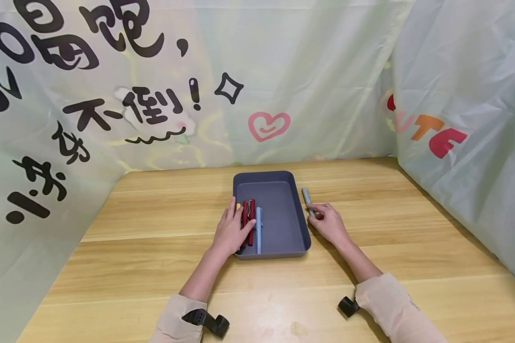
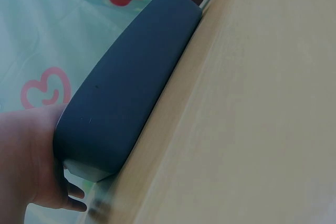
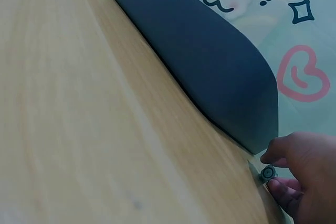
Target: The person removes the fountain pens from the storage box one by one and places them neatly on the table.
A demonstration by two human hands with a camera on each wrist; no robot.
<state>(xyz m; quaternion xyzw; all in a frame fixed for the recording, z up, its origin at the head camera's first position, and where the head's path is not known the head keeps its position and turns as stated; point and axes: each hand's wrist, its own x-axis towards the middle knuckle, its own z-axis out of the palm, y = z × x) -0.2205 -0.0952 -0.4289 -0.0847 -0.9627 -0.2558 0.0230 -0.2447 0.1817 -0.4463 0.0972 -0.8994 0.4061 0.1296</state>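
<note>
A dark grey-blue tray (image 1: 283,214) lies on the table. Inside it, along the left, are a mostly covered yellow pen (image 1: 238,206), two dark red pens (image 1: 252,209) with clips and a light blue pen (image 1: 259,233). My left hand (image 1: 229,233) holds the tray at its left wall; the thumb reaches over the red pens, and in the left wrist view fingers (image 2: 74,203) hang outside the wall. Just right of the tray, my right hand (image 1: 329,224) pinches a grey-green pen (image 1: 306,195) between thumb and fingers. The right wrist view shows that pen's round end (image 3: 268,172) near the tabletop.
The wooden table (image 1: 154,228) extends around the tray. A printed cloth (image 1: 326,95) with lettering and a pink heart hangs behind it and along both sides. A small black camera (image 1: 348,307) is worn at the right wrist, another (image 1: 218,326) at the left.
</note>
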